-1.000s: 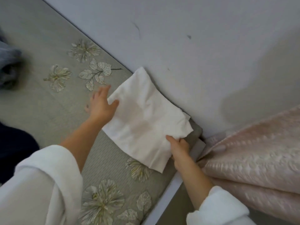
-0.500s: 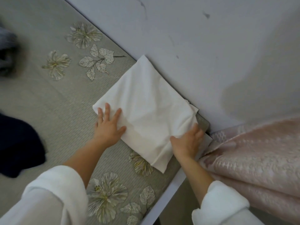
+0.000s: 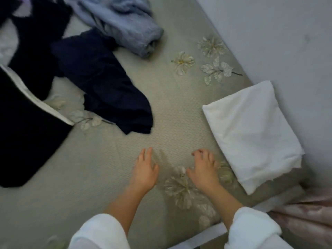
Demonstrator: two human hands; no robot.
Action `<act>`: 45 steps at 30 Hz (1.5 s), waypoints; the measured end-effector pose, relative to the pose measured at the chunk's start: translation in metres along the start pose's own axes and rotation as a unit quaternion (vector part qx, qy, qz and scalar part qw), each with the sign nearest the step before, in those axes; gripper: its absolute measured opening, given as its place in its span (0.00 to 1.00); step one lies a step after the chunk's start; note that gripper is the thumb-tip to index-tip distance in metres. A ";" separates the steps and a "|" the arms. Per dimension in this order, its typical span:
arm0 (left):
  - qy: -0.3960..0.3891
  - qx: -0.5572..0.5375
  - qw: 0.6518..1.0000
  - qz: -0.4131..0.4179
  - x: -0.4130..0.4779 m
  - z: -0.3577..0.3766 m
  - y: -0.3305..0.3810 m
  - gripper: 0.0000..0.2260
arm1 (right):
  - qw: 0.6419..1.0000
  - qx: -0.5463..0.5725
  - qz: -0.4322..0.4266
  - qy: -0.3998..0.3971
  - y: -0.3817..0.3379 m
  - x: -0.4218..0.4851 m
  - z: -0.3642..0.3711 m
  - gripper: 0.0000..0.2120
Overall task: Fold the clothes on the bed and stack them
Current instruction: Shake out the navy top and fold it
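Clothes point(image 3: 107, 83); left hand point(image 3: 145, 170), right hand point(image 3: 203, 170) palm-down

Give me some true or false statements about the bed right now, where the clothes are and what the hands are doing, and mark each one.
1. The folded white cloth lies on the bed beside the wall. True.
2. Both hands grip the white cloth. False: the left hand and right hand hold nothing. Their fingers are relaxed over the bedspread, next to the cloth and not on it.
3. The navy garment is stacked on the white cloth. False: it lies unfolded further left, apart from the cloth.
4. The light blue garment lies crumpled beyond the navy one. True.
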State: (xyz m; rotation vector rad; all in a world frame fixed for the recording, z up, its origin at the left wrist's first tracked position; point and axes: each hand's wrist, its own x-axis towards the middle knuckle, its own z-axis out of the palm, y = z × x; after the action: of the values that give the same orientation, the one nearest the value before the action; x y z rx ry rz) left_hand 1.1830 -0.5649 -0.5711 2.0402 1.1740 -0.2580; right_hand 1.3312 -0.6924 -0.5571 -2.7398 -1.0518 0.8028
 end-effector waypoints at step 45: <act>-0.078 0.029 0.996 0.032 0.041 -0.160 -0.214 0.04 | 0.982 0.063 -0.018 -0.180 -0.204 0.068 0.059 0.17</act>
State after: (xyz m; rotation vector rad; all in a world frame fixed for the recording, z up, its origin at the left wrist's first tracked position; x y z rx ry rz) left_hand 1.0035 -0.3635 -0.5895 2.0630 1.0130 -0.4164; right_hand 1.2228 -0.4997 -0.5824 -2.5183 -1.0593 1.3448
